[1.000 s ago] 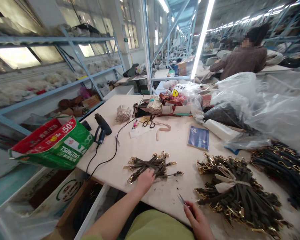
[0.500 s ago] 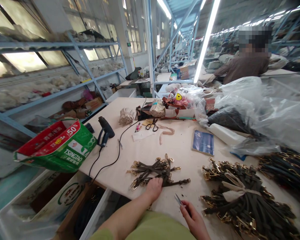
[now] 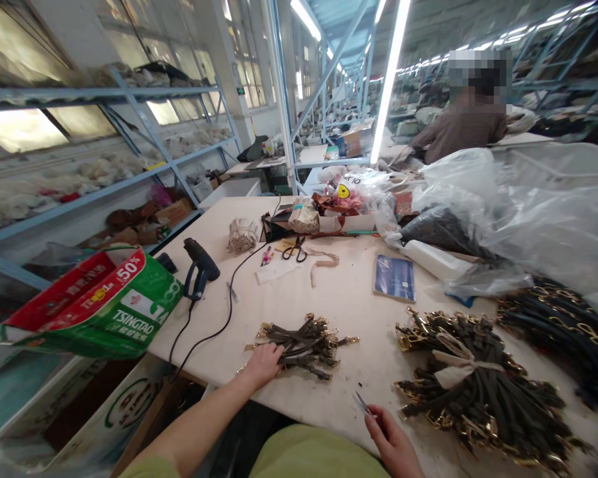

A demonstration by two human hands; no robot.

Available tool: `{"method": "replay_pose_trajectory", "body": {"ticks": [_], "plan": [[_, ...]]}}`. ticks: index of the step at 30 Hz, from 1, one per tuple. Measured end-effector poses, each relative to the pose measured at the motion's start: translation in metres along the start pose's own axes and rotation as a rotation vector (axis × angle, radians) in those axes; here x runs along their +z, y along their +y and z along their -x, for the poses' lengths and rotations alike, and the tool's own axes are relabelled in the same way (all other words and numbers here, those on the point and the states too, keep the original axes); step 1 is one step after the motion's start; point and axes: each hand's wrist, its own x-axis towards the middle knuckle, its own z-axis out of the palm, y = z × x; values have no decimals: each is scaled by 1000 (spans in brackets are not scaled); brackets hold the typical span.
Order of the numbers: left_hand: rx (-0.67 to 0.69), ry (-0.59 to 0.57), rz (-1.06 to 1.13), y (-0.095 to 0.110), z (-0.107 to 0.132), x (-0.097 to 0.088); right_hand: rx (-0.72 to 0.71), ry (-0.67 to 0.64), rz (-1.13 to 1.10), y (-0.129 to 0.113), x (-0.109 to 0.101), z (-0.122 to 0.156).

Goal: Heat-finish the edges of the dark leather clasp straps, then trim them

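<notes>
My left hand (image 3: 263,364) rests on the near left end of a small heap of dark straps with gold clasps (image 3: 303,342) on the pale table (image 3: 349,299); its fingers curl over the strap ends. My right hand (image 3: 391,443) sits at the table's front edge, closed on a small pair of metal snips (image 3: 361,403) whose tips point up and left. A large bundle of the same dark straps (image 3: 478,392), tied with a beige ribbon, lies just right of my right hand.
A black heat gun (image 3: 199,265) with its cord lies at the left of the table. Scissors (image 3: 295,250), a blue booklet (image 3: 395,277), plastic bags (image 3: 518,219) and boxes crowd the far side. A red-green carton (image 3: 94,305) sits left. Another person (image 3: 466,123) works beyond.
My left hand has slid left along the small heap, gathering the straps closer together. My right hand with the snips has barely moved.
</notes>
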Motion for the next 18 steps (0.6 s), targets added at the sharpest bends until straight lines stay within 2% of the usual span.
{"method": "replay_pose_trajectory", "body": {"ticks": [4,8,11,13,16,18], "plan": [[-24,88,93,11,-8,-16,20,31,26,2,-5,2],[-49,161,172,34,-26,-26,8,71,33,0,-4,3],[-57,156,173,48,-34,-20,-9,119,31,-1,-2,3],[-4,162,159,49,-32,-11,8,126,14,0,-3,2],[107,152,124,41,-24,3,60,106,-51,1,-6,-4],[115,119,86,33,-26,8,95,86,-130,-1,-6,-12]]}}
